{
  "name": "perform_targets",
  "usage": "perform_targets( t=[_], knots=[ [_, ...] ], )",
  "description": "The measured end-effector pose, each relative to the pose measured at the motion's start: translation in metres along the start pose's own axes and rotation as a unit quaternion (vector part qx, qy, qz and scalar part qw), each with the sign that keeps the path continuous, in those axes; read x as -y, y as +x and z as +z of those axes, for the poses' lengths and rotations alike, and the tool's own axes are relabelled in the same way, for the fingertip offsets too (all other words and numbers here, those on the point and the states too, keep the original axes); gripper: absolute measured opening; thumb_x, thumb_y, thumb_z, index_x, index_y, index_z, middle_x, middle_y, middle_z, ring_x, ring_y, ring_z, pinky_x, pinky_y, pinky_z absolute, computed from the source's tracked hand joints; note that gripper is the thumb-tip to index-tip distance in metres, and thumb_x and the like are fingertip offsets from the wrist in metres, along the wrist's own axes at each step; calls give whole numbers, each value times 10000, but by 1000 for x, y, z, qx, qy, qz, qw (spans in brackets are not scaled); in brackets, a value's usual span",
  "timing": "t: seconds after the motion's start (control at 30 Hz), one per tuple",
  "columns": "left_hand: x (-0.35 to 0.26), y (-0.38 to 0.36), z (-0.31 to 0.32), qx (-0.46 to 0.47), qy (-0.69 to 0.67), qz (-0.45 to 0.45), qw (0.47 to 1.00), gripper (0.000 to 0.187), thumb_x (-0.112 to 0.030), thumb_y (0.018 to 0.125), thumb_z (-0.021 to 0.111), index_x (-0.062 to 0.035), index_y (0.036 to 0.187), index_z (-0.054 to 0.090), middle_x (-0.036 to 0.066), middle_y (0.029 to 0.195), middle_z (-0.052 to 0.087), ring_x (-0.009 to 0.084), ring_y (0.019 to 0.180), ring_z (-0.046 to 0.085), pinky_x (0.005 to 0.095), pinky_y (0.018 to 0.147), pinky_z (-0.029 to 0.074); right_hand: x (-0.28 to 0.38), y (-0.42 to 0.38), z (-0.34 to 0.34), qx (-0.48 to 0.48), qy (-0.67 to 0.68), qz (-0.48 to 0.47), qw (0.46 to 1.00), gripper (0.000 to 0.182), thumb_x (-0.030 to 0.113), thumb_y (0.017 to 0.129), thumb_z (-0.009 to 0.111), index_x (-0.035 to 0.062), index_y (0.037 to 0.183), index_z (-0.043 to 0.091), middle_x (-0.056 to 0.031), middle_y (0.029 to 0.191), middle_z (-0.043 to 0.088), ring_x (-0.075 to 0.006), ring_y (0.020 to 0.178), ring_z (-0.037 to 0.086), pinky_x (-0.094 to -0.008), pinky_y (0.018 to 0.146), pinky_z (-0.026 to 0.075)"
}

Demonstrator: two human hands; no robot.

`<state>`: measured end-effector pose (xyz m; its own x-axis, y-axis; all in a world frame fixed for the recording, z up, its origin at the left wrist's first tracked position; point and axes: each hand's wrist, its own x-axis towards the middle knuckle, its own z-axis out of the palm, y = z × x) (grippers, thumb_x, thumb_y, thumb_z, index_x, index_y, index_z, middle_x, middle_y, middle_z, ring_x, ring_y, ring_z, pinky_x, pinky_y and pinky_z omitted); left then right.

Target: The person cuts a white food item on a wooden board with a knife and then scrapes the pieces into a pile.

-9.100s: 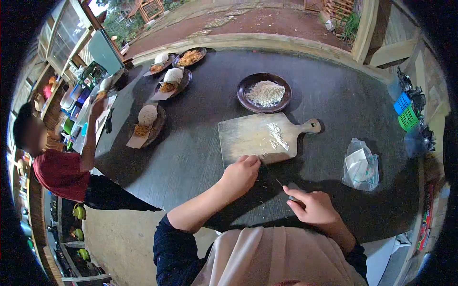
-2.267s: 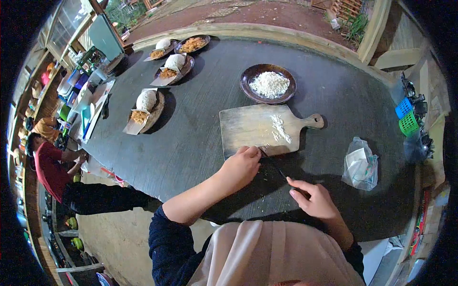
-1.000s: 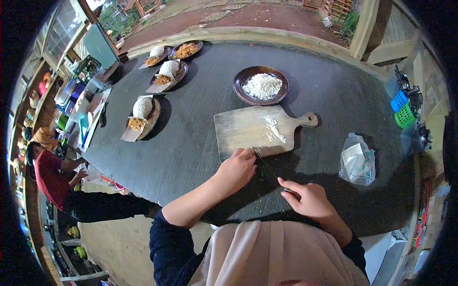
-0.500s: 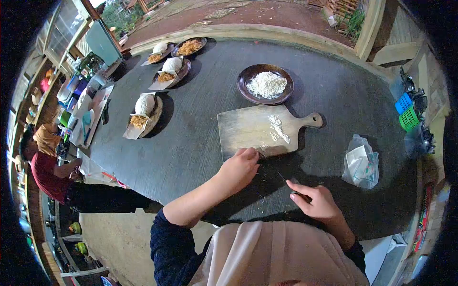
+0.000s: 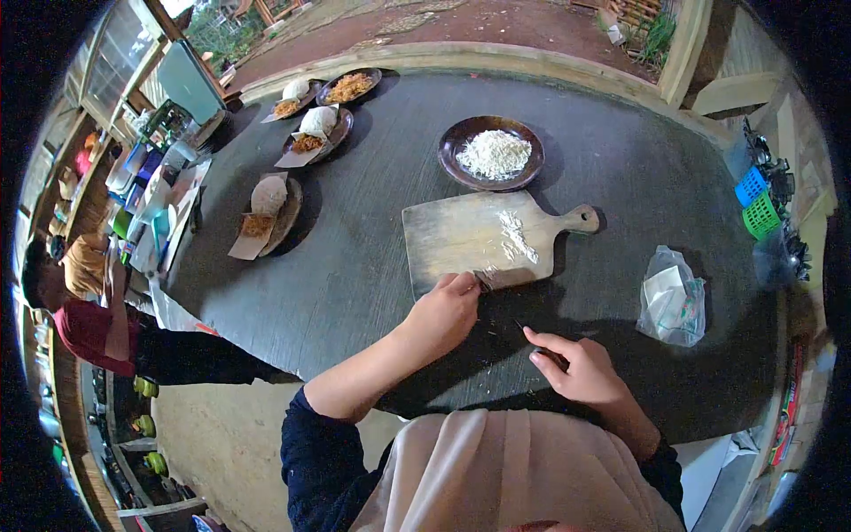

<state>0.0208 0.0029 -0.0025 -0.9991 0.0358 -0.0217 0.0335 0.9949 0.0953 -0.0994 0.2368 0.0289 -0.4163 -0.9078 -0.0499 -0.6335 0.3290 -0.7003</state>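
Note:
My left hand (image 5: 446, 312) rests at the near edge of a wooden cutting board (image 5: 448, 232), its fingers curled together. Whatever they hold is hidden. White shreds (image 5: 514, 237) lie on the board beside its handle, with a few more by my left fingertips. My right hand (image 5: 585, 372) is closed around the dark handle of a knife (image 5: 551, 356), just off the board's near edge, its thin blade pointing toward the board. Beyond the board stands a brown plate (image 5: 452, 166) heaped with white shreds (image 5: 496, 155).
Plates with rice mounds (image 5: 269, 195) and orange-brown shreds (image 5: 348, 86) line the table's left side. A clear plastic bag (image 5: 674, 310) lies right, near blue and green baskets (image 5: 760, 215) of utensils. A person in a red shirt (image 5: 89, 332) stands at the left.
My right hand and the knife have shifted slightly left. The person at the left has moved an arm up toward the counter, and a shadow now covers the nearest rice plate.

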Motion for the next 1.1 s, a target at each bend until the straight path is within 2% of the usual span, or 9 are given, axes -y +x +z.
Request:
perform_targets(
  t=[0.17, 0.23, 0.37, 0.43, 0.47, 0.67, 0.73, 0.87, 1.1],
  knots=[
    [-3, -3, 1, -105, -109, -39, 988, 309, -82, 837, 592, 38, 1122, 582, 155, 1083, 559, 334, 1055, 552, 396, 922, 489, -12, -11, -5, -6, 25, -48, 999, 355, 283, 883, 646, 205, 1230, 632, -150, 843, 683, -339, 644, 657, -383, 573, 515],
    [-3, -3, 5, -101, -132, -60, 984, 328, -82, 839, 596, 40, 1143, 573, 158, 1085, 558, 338, 1053, 553, 399, 918, 492, -3, -13, -9, 26, 22, 26, 999, 351, 276, 884, 648, 190, 1224, 637, -146, 911, 687, -334, 664, 664, -373, 581, 519],
    [-3, -4, 0, -120, -151, -54, 980, 362, -90, 843, 612, 35, 1177, 555, 161, 1089, 550, 345, 1036, 554, 404, 904, 497, -5, -10, -7, -2, 31, -14, 999, 347, 271, 885, 649, 179, 1220, 641, -147, 937, 684, -335, 662, 663, -366, 573, 513],
    [-5, -5, 0, -123, -156, -67, 978, 368, -93, 842, 618, 33, 1181, 554, 160, 1089, 546, 345, 1027, 555, 404, 900, 497, -2, -9, -9, 3, 39, 4, 999, 355, 155, 860, 678, 92, 1208, 643, -173, 882, 668, -185, 525, 585, -278, 542, 470],
    [-6, -5, 1, -126, -159, -80, 976, 373, -96, 841, 623, 31, 1185, 553, 160, 1090, 542, 345, 1018, 556, 403, 897, 497, -3, -10, -7, 4, 39, 5, 999, 355, 155, 860, 678, 92, 1208, 643, -173, 882, 668, -185, 525, 585, -278, 542, 470],
    [-6, -6, 2, -122, -159, -79, 977, 364, -107, 846, 621, 26, 1179, 558, 163, 1087, 540, 348, 1017, 553, 400, 899, 494, -5, -8, -4, -13, 37, -34, 999, 338, 151, 861, 680, 94, 1193, 657, -188, 863, 668, -192, 504, 576, -280, 533, 465],
    [-5, -5, 0, -117, -148, -70, 980, 363, -112, 848, 621, 29, 1177, 559, 164, 1089, 542, 349, 1021, 553, 399, 903, 492, -6, -7, -3, 1, 33, -18, 999, 346, 261, 883, 653, 181, 1220, 644, -154, 887, 680, -325, 651, 665, -363, 564, 509],
    [-5, -5, -7, -97, -87, -38, 991, 357, -124, 849, 623, 35, 1163, 566, 166, 1101, 549, 346, 1030, 554, 395, 911, 493, -4, -8, -3, 6, 1, -14, 1000, 343, 256, 881, 656, 173, 1214, 648, -163, 901, 678, -331, 666, 666, -367, 576, 516],
    [-2, -5, 2, -110, -143, -67, 981, 353, -135, 844, 631, 33, 1149, 575, 158, 1100, 553, 334, 1036, 552, 384, 917, 490, -11, -7, 4, -13, 46, -30, 998, 334, 251, 879, 658, 160, 1200, 654, -167, 937, 677, -343, 720, 671, -369, 607, 525]
  ],
)
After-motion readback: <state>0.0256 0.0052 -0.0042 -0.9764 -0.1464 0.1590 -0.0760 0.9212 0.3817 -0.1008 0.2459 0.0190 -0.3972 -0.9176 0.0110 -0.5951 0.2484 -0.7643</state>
